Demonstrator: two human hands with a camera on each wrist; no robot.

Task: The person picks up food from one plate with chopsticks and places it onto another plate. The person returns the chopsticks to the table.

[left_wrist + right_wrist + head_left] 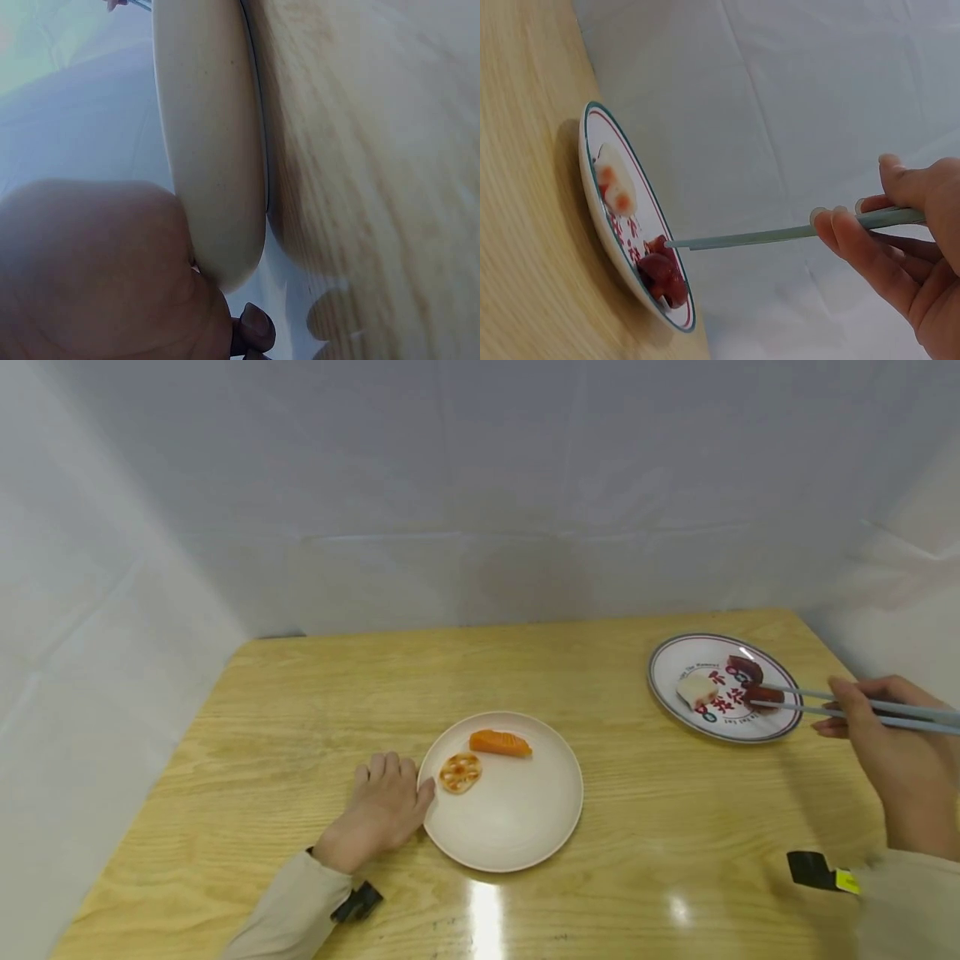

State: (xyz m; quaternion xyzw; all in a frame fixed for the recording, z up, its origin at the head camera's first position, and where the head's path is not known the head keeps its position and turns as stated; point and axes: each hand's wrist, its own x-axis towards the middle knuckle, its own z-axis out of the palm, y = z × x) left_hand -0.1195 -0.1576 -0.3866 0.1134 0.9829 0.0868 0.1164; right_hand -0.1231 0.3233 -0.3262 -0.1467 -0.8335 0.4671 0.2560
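Observation:
My right hand (900, 752) holds a pair of pale blue-green chopsticks (862, 714) out over the patterned plate (675, 647) at the right. Their tips are at a dark red food piece (765, 697) near the plate's right side; another dark red piece (744, 668) lies just behind it. A whitish piece with reddish patches (615, 180) sits on the same plate. My left hand (386, 802) rests at the left edge of the cream plate (517, 827), thumb on the rim, relaxed fingers beside it. On that plate lie an orange carrot-like piece (498, 743) and a lotus root slice (460, 772).
Both plates stand on a light wooden table (322, 693), the patterned one near the back right corner. Pale sheeting (450, 560) hangs behind the table and along its sides. Black straps with small devices (358, 902) are on the wrists.

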